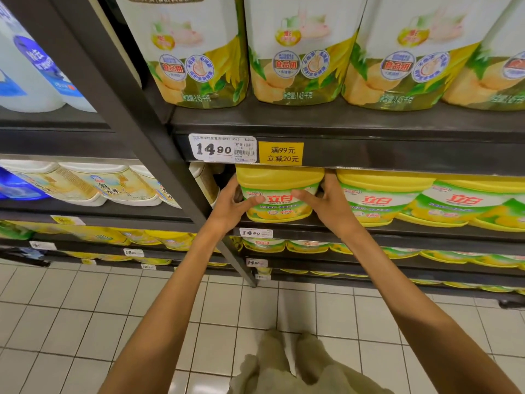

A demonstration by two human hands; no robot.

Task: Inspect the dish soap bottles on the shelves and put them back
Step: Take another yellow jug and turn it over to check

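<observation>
Dish soap bottle (279,194), the yellow one with the green and white label, sits at the left end of its row on the middle shelf (369,227), right under the price tag (223,148) and the yellow promotion tag (280,153), and from the head view I see both my hands on it: my left hand (231,207) wraps its left flank with the thumb across the label, and my right hand (326,203) wraps the right flank with the thumb on the front, so each is grasping the bottle. I judge it a full, wide plastic jug, fairly heavy, stiff-walled but with a glossy label that may slip, so I'd keep hold low on both sides and support the base once it clears the shelf lip. Neighbouring yellow bottles (380,200) stand just beside my right hand, leaving little room for my fingers there
</observation>
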